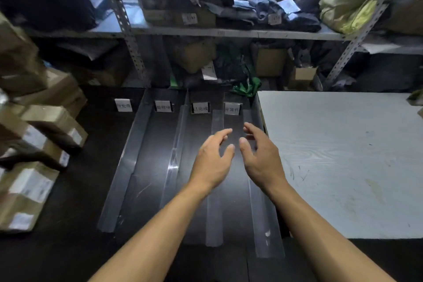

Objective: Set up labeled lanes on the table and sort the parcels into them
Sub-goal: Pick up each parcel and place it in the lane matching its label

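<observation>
- Strip (217,167), clear plastic, lies flat on the dark surface (75,224); its long axis runs away from the person toward the fourth label (232,108).
- Both hands hover above its far half: left hand (214,160) over it, right hand (261,155) just beside.
- Fingers (225,131) are spread, loosely curved, holding nothing.
- Parcels (34,144) sit well apart, far left; the left hand is nearer them.

Parcel sorting storeroom: metal shelving (128,30) crammed with packages (labelled boxes (34,135) stacked left).
</observation>
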Tool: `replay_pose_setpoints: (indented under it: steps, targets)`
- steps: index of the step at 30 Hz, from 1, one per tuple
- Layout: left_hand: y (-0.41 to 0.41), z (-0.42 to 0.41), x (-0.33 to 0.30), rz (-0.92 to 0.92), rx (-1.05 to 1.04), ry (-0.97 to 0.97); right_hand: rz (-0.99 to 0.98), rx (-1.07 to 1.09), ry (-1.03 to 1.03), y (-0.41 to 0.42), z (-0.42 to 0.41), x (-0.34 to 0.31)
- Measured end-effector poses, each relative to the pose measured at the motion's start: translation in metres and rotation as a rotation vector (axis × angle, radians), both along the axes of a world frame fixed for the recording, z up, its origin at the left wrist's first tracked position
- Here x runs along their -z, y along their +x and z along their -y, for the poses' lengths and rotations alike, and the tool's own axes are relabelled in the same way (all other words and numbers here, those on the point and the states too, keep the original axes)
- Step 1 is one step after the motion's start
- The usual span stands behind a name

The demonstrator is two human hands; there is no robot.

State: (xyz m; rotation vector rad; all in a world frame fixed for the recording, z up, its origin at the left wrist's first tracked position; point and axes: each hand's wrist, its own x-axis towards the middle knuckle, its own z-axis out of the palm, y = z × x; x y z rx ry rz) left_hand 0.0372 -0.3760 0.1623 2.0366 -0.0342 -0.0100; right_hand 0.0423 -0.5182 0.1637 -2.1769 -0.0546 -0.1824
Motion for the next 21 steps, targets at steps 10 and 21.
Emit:
replay_pose_setpoints:
  steps: [10, 21]
  targets:
    - [-0.022, -0.195, -0.101, 0.260, -0.412, 0.142, 0.145, -0.385, 0.143, 0.027, -0.182, -0.074]
    - [-0.056, -0.386, -0.141, 0.259, -0.662, 0.125, 0.144, -0.613, 0.194, 0.030, -0.383, -0.107]
